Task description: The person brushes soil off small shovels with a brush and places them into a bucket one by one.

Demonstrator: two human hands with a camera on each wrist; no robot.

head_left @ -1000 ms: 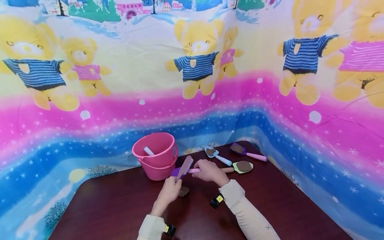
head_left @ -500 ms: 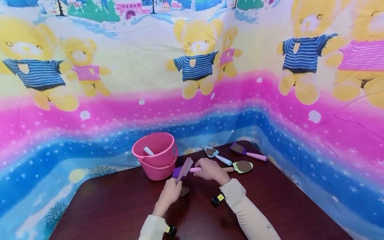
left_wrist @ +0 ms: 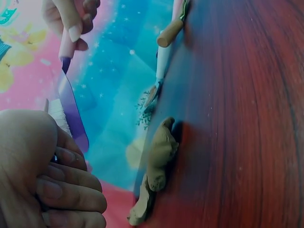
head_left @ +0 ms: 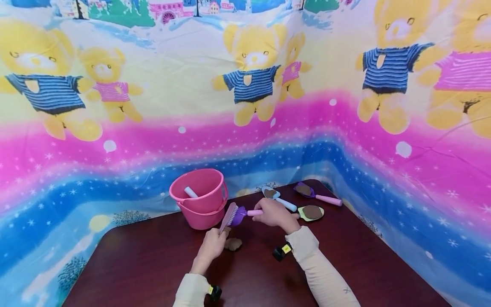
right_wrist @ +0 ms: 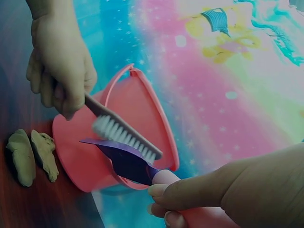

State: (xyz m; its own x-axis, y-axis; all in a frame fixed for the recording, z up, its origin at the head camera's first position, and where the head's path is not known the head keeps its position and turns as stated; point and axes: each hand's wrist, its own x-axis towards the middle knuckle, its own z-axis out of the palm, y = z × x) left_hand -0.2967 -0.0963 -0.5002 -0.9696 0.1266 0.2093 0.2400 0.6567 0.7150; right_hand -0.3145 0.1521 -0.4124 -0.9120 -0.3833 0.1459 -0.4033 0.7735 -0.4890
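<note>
My left hand (head_left: 212, 245) grips the handle of a pink brush (head_left: 228, 216) with white bristles. A small purple trowel (head_left: 238, 215) is in my right hand (head_left: 272, 212), its pink handle held between thumb and fingers. In the right wrist view the bristles (right_wrist: 124, 135) lie against the purple blade (right_wrist: 126, 164); both are above the table. Below the brush, lumps of brown clay (head_left: 233, 244) lie on the dark table; the right wrist view shows two pieces (right_wrist: 22, 157). My left palm hides most of the brush in the left wrist view.
A pink bucket (head_left: 203, 219) with a white handle sticking up inside stands behind my hands. At the back right lie a light blue trowel (head_left: 285, 204), a purple one with a pink handle (head_left: 327, 200) and a green one (head_left: 321, 212), each bearing brown clay.
The trowel and my right hand have shifted slightly right, and the blade has turned so its face shows more. The brush has moved a little left, uncovering more of the clay.
</note>
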